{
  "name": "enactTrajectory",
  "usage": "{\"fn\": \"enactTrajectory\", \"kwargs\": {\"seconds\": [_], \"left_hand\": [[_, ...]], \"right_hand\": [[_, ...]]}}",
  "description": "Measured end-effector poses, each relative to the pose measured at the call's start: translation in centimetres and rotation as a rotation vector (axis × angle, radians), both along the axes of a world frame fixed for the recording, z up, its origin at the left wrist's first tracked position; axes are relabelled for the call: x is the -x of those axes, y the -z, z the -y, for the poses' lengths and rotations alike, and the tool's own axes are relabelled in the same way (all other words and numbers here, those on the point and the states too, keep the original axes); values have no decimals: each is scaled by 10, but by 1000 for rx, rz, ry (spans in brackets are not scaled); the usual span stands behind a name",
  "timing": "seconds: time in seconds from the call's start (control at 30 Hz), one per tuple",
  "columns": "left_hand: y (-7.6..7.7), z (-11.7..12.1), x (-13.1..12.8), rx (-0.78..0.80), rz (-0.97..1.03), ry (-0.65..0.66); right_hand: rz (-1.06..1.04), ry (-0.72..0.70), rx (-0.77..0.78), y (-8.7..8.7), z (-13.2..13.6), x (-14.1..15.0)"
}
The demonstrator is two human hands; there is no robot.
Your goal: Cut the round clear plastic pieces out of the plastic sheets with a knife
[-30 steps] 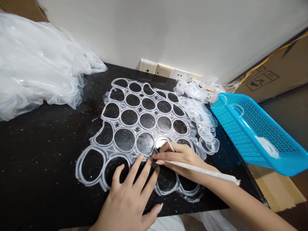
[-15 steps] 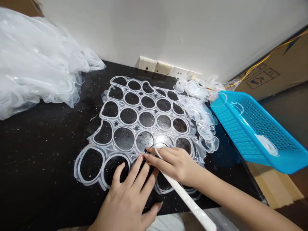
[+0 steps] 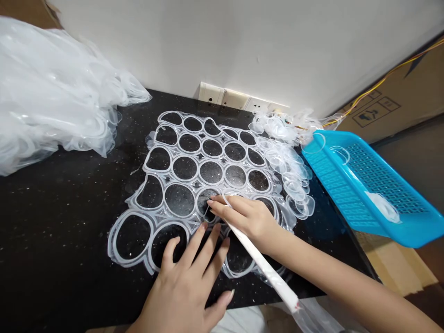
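Observation:
A transparent plastic sheet [image 3: 198, 157] punched with rows of round holes lies flat on a black speckled countertop [image 3: 69, 231]. My left hand [image 3: 187, 273] presses on its near part with fingers spread. My right hand [image 3: 246, 217] rests on the sheet beside a hole and grips a long white rod [image 3: 263, 263], whose thin tip reaches the sheet's plastic near my fingertips. The tip itself is mostly hidden by my fingers. My hands cover the sheet's lower middle.
Loose transparent plastic rings [image 3: 291, 162] lie beyond the sheet's right side. A heap of punched sheets [image 3: 52, 92] sits at the left. A blue mesh basket [image 3: 333, 185] overhangs the right edge. Wall sockets [image 3: 236, 98] and a cardboard box [image 3: 381, 106] with yellow wires lie behind.
The white rod's far end has swung from pointing right to pointing down toward me. My right hand has shifted up and left over the sheet. My left hand stays nearly still.

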State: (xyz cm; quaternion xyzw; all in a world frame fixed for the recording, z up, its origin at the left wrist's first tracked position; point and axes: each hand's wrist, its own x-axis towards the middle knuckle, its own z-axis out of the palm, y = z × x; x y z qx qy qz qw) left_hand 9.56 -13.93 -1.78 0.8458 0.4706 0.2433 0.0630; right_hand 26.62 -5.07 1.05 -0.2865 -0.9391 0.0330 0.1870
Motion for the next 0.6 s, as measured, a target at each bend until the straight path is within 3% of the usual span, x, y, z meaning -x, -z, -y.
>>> {"fn": "enactTrajectory", "kwargs": {"seconds": [0.07,0.27,0.43,0.6], "left_hand": [[0,0,-1,-6,-23,0],[1,1,0,-24,-48,-14],[-2,2,1,-29,-60,-3],[-4,2,-1,-51,-87,6]], "right_hand": [[-25,7,54,0,-2,1],[-153,-149,480,-13,-11,-7],[-327,-91,668,-22,-14,-21],[-320,-143,750,-18,-19,-24]]}}
